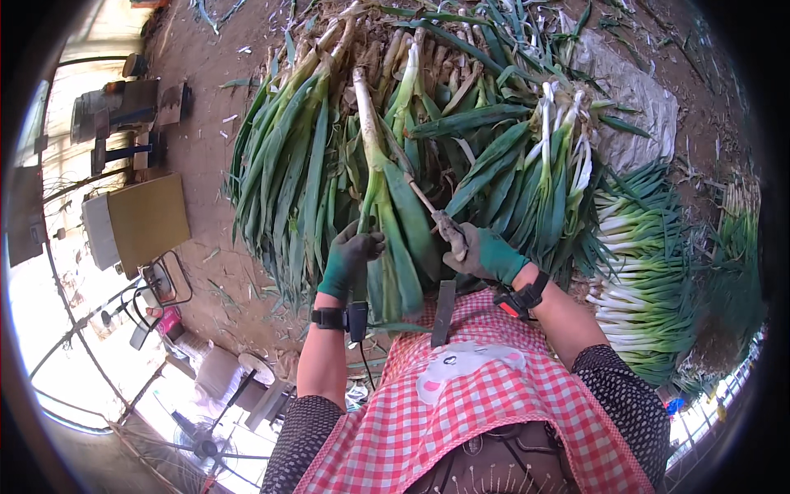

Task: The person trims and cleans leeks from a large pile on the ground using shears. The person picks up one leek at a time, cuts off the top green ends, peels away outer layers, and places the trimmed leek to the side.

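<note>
A large leek (369, 123), white shank pointing away and green leaves toward me, lies across the heap in front of my body. My left hand (354, 251), in a green and grey work glove, is closed on its green leaves. My right hand (477, 251), gloved alike and dirty at the fingertips, is closed around the near end of a thin brownish stick-like thing (422, 193). That thing slants across the leek's leaves; I cannot make out its kind. Under and around both hands spreads the heap of untrimmed leeks (284, 156), with soil on the roots.
To the right, cleaned leeks (634, 280) lie in a long stacked row, beside a pale sheet (634, 90). A dark flat bar (443, 313) stands before my checked apron (494, 354). At left are a cardboard box (148, 222), a metal-framed chair (169, 280) and a fan (206, 445).
</note>
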Demonstrator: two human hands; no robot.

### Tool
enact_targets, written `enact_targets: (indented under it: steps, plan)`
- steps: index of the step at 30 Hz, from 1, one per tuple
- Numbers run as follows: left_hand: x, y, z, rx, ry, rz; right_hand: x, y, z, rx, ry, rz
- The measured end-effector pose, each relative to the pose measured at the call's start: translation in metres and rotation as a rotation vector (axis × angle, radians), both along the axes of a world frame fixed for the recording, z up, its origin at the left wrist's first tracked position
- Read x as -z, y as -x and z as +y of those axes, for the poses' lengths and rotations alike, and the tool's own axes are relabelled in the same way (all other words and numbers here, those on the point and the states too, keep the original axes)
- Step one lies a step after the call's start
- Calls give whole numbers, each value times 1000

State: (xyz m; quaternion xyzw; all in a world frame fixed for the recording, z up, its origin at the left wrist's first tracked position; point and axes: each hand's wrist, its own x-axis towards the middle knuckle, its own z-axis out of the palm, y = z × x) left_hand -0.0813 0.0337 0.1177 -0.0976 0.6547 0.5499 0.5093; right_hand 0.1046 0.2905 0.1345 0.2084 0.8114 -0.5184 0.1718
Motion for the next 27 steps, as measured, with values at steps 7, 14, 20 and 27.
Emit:
enact_targets:
  steps: [7, 14, 20, 27]
  plan:
    - [48, -39, 13, -131, 10, -44, 24, 21, -41, -58, -242, -49]
    - [87, -69, 44, -23, 15, 138, 57, 63, -32, -26, -268, -329]
    - [129, -94, 33, 103, 637, 785, 74, 64, -38, -189, -328, -221]
    - [75, -73, 68, 218, 526, 272, 38, 7, -39, -149, -349, -224]
